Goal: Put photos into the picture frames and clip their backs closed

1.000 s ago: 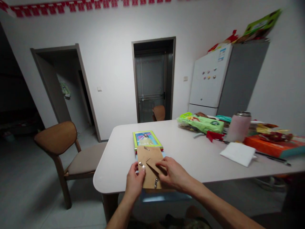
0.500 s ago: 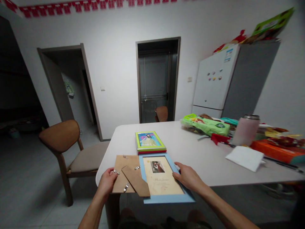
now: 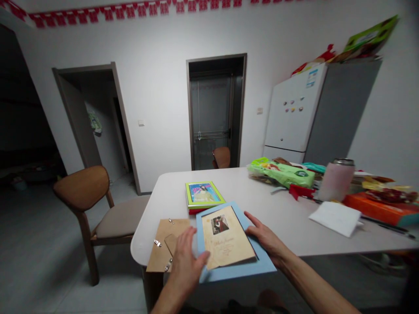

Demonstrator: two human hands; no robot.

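Note:
A light blue picture frame [image 3: 239, 275] is tilted up at the table's front edge, with a cream printed sheet [image 3: 225, 244] inside it bearing a small photo. The sheet sits askew, its lower edge lifted from the opening. My right hand [image 3: 266, 240] grips the frame's right side. Over the frame's left edge is my left hand [image 3: 185, 257], fingers apart and thumb by the frame's lower left corner. Partly under that hand lies the brown backing board [image 3: 162, 237] with metal clips; its stand leg is mostly hidden. Behind the frame rests a green-edged picture frame [image 3: 206, 203] on something red.
On the right of the white table [image 3: 170, 192] are a green packet [image 3: 288, 172], a pink bottle [image 3: 336, 181], a folded white tissue [image 3: 337, 218] and an orange box [image 3: 376, 207]. A wooden chair [image 3: 81, 185] stands to the left; a fridge [image 3: 291, 113] is behind.
My left hand has left the backing board's edge and moved right to the blue frame. The frame has turned and lifted slightly, and its sheet has slipped askew.

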